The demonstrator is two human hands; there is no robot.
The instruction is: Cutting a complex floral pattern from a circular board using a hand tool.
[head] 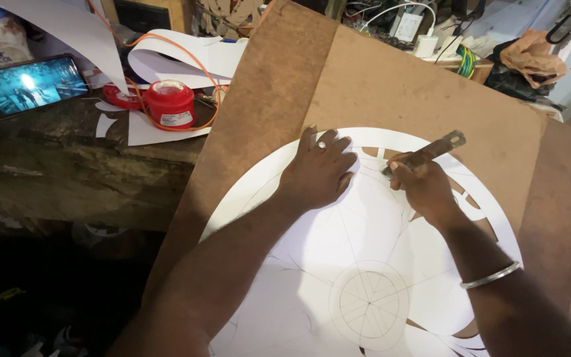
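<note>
A large white paper circle point(338, 238) with pencilled lines and cut-out gaps lies on a brown board point(391, 86). My left hand point(318, 170), with a ring on one finger, presses flat on the paper near its upper edge, fingers spread. Just to the right, my right hand point(421, 185) grips a slim metal craft knife point(431, 151), its tip down on the paper beside the left fingertips. A metal bangle point(490, 276) circles my right wrist.
A red lidded jar point(170, 102) and paper offcuts point(186, 56) sit on a worn bench at the left, with an orange cord looping around them. A lit tablet point(24, 84) stands at the far left. Cables, chargers and a crumpled bag point(530, 56) crowd the back right.
</note>
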